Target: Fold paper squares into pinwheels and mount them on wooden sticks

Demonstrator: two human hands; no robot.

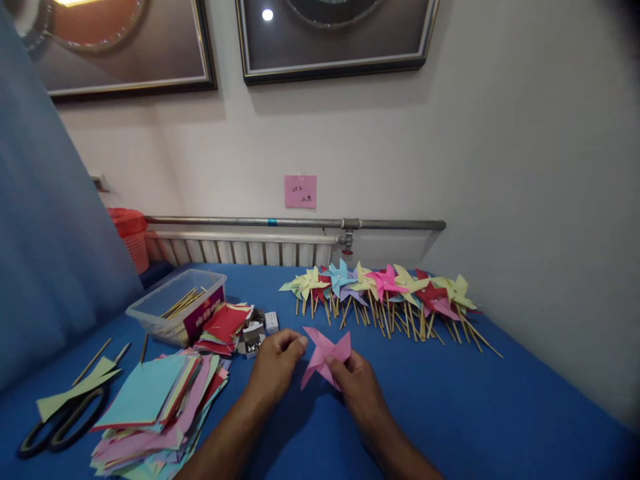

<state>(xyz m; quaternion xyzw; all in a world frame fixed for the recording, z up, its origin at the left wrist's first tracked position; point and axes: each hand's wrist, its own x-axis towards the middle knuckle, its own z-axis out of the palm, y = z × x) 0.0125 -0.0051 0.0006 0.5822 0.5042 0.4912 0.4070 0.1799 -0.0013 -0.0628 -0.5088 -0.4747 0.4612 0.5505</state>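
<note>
A pink paper pinwheel (320,355) with its blades folded in is pinched between the thumb and fingers of my right hand (361,383). Just left of it, my left hand (278,360) has its thumb and fingertips pressed together; whatever is between them, if anything, is too small to make out. Small open boxes with shiny metal pins (253,345) stand close behind my left hand. A tall stack of coloured paper squares (145,393) lies left of my left forearm. Behind my hands, several finished pinwheels on sticks (387,283) lie in a row.
A clear plastic box (145,313) holds thin wooden sticks, with red paper pieces (225,327) beside it. Scissors (75,420) lie at the left under a pale green paper strip. A radiator (240,250) and pipe run along the wall behind the blue table (480,427).
</note>
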